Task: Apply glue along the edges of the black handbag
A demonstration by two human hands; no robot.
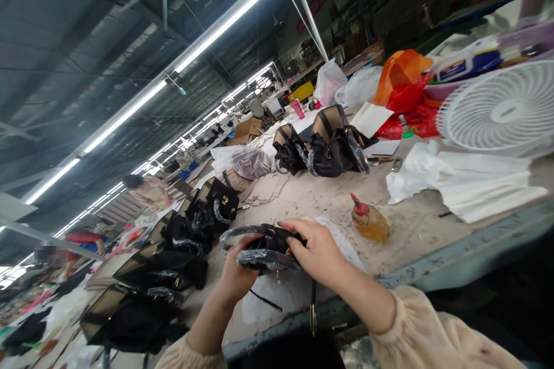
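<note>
Between my hands is a black handbag (273, 240) with two curved handles (267, 259) wrapped in clear plastic. My left hand (240, 268) grips its left side, with the fingers partly hidden behind the handles. On the other side, my right hand (315, 248) has its thumb and fingers closed on the bag's upper edge. A thin black strap with a gold metal end (313, 314) dangles below, over the table's edge. White paper (264, 299) lies beneath the bag. Right of my right hand stands a bottle of amber liquid (370, 222) with a red top.
Several black handbags (142, 311) line the table at left; others (333, 146) stand farther back. At right are a white fan (506, 109), crumpled white paper (467, 178) and red plastic bags (415, 120). The table's metal edge (467, 242) runs close to me. Other people (151, 191) work at far left.
</note>
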